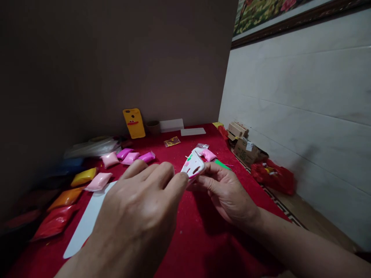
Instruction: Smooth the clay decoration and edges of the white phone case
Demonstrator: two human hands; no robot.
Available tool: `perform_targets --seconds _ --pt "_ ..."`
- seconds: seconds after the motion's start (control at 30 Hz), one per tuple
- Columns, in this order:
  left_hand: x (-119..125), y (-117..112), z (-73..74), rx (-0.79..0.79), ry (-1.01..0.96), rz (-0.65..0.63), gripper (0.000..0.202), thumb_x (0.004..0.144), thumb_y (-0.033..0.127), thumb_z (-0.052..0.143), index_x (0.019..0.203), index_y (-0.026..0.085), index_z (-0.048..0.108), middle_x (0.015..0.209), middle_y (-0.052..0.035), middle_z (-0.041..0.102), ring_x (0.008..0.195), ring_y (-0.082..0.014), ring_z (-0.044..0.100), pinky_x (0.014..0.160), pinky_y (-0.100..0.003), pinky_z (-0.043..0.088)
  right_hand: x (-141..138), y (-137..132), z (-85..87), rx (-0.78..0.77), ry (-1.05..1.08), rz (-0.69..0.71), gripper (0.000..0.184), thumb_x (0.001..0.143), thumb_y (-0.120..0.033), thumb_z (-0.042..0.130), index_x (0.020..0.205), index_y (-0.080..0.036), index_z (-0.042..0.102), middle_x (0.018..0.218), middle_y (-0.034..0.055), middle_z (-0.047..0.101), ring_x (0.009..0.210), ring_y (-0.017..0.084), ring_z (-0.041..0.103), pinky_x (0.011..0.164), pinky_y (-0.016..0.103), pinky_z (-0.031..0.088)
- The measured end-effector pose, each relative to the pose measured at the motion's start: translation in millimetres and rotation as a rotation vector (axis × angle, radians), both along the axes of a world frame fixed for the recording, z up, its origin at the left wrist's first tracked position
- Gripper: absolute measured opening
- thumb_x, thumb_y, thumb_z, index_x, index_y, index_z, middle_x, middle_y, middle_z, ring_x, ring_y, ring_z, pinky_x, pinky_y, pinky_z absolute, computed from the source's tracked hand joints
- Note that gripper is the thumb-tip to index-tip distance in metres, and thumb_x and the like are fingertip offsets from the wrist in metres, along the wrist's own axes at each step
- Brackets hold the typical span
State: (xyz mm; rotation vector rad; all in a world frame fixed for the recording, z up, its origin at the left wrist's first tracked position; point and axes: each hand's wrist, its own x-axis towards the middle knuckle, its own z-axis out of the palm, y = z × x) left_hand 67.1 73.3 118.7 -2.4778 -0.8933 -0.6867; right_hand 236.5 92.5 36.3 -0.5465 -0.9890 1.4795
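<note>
A white phone case (192,166) with dark cutouts, a pink edge and small green and pink bits on its face is held up, tilted, above the red cloth. My right hand (224,189) grips its right end between thumb and fingers. Close to the camera, my left hand (145,208) has its fingers curled, and its thumb tip meets the case's near left side; those fingertips are hidden behind the hand. Just beyond the case lie a pink clay packet (208,155) and a green piece (222,165).
Several coloured clay packets (84,176) lie at the left, beside a white board (89,220) partly behind my left hand. A yellow phone case (133,123) stands against the back wall near a brown pot (153,127). Cardboard boxes (246,148) and a red bag (272,175) sit right of the table.
</note>
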Motion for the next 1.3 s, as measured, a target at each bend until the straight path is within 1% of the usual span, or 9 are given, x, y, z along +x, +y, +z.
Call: perform_targets --seconds 0.2,0.33,0.43,0.53,0.7,0.8,1.0,1.1,1.3 --pt "-0.3 1.3 -2.3 -0.003 0.006 0.013 0.025 0.083 0.008 0.041 0.078 0.021 0.061 0.067 -0.0042 0.054 0.057 -0.0207 0.044 0.067 -0.038 0.030 0.8 0.2 0.3 -0.013 -0.002 0.000 0.004 0.082 -0.016 0.068 0.085 -0.019 0.068 0.082 -0.0006 0.063 0.077 0.012 0.062 0.083 0.033 0.051" --pt "1.0 0.8 -2.8 0.001 0.018 0.000 0.025 0.084 0.008 0.040 0.075 0.022 0.059 0.066 -0.0035 0.054 0.056 -0.0199 0.044 0.064 -0.038 0.032 1.3 1.0 0.0 0.006 -0.012 0.002 0.005 0.082 -0.016 0.068 0.086 -0.019 0.069 0.083 0.0002 0.064 0.077 0.012 0.062 0.081 0.030 0.052" --pt "1.2 -0.3 -2.6 0.004 -0.005 0.021 0.029 0.084 0.006 0.038 0.073 0.022 0.059 0.065 -0.0028 0.054 0.055 -0.0199 0.045 0.060 -0.037 0.034 1.2 2.0 -0.7 0.005 0.005 0.002 0.006 0.080 -0.017 0.071 0.086 -0.019 0.070 0.083 0.0006 0.065 0.077 0.012 0.062 0.080 0.030 0.051" --pt "0.7 -0.9 -2.4 -0.017 -0.029 0.049 0.031 0.084 0.005 0.038 0.076 0.021 0.063 0.066 -0.0032 0.053 0.057 -0.0204 0.046 0.054 -0.034 0.034 1.1 2.6 -0.6 -0.009 0.021 0.003 0.007 0.080 -0.019 0.072 0.086 -0.018 0.070 0.082 0.0004 0.066 0.075 0.012 0.063 0.079 0.030 0.051" --pt "0.2 -0.4 -2.5 -0.044 -0.039 0.034 0.032 0.085 0.005 0.038 0.077 0.020 0.065 0.068 -0.0037 0.053 0.056 -0.0201 0.046 0.050 -0.033 0.036 1.6 2.9 -0.3 -0.025 0.034 -0.008 0.007 0.079 -0.017 0.072 0.085 -0.018 0.069 0.080 -0.0003 0.065 0.074 0.012 0.063 0.079 0.032 0.051" --pt "-0.5 -0.5 -3.4 -0.062 -0.031 0.037 0.031 0.085 0.005 0.038 0.080 0.018 0.065 0.069 -0.0041 0.053 0.057 -0.0202 0.046 0.051 -0.033 0.037 1.9 3.7 -1.5 -0.012 0.034 -0.003 0.007 0.079 -0.018 0.072 0.086 -0.018 0.069 0.082 0.0002 0.065 0.074 0.012 0.063 0.080 0.032 0.051" --pt "-0.3 -1.7 -4.8 -0.085 -0.027 0.084 0.030 0.086 0.005 0.039 0.081 0.018 0.066 0.068 -0.0038 0.053 0.060 -0.0199 0.048 0.054 -0.033 0.036 1.7 3.7 -1.1 -0.016 0.039 -0.002 0.006 0.079 -0.019 0.072 0.084 -0.018 0.069 0.081 -0.0002 0.065 0.073 0.011 0.063 0.077 0.030 0.051" --pt "0.6 -0.9 -4.7 -0.086 -0.038 0.069 0.032 0.086 0.005 0.038 0.076 0.018 0.065 0.067 -0.0040 0.054 0.058 -0.0188 0.048 0.053 -0.032 0.035 1.8 3.2 0.7 -0.022 0.051 -0.002 0.006 0.079 -0.018 0.072 0.084 -0.018 0.069 0.081 -0.0003 0.065 0.075 0.011 0.062 0.078 0.029 0.051" --pt "1.5 1.0 -5.2 -0.074 -0.030 0.068 0.035 0.086 0.005 0.035 0.080 0.017 0.067 0.068 -0.0051 0.055 0.058 -0.0201 0.050 0.052 -0.033 0.035 1.6 3.2 0.7 -0.030 0.072 0.002 0.006 0.078 -0.017 0.073 0.083 -0.018 0.070 0.080 -0.0005 0.065 0.075 0.011 0.062 0.077 0.029 0.051"
